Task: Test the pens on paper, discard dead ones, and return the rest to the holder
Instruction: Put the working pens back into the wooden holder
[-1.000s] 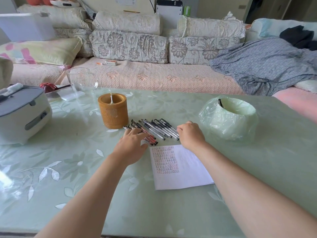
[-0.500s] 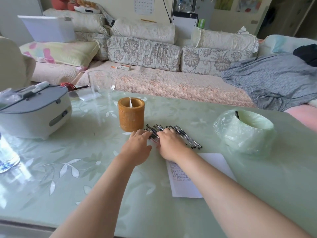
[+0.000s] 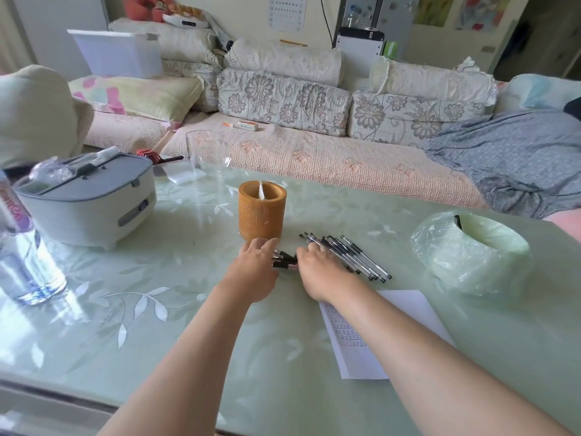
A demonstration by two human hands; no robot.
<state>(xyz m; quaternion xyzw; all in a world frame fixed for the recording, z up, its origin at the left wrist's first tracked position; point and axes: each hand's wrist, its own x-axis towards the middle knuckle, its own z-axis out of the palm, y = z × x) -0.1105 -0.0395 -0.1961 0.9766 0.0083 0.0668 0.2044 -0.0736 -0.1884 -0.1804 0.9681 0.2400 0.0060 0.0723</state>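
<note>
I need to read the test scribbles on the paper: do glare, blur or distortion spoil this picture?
Head view: the wide lens bows the table edge; daylight glares off the glossy top near the water bottle at left; the scribbles on the paper are too small and soft to read, partly under the right forearm.

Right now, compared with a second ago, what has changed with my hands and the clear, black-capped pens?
Your right hand slid left along the row of clear, black-capped pens and now lies on them close beside your left hand, which stayed at the row's left end by the round brown holder. No pen visibly lifted. The holder, white paper and green-bagged bin stayed put.
</note>
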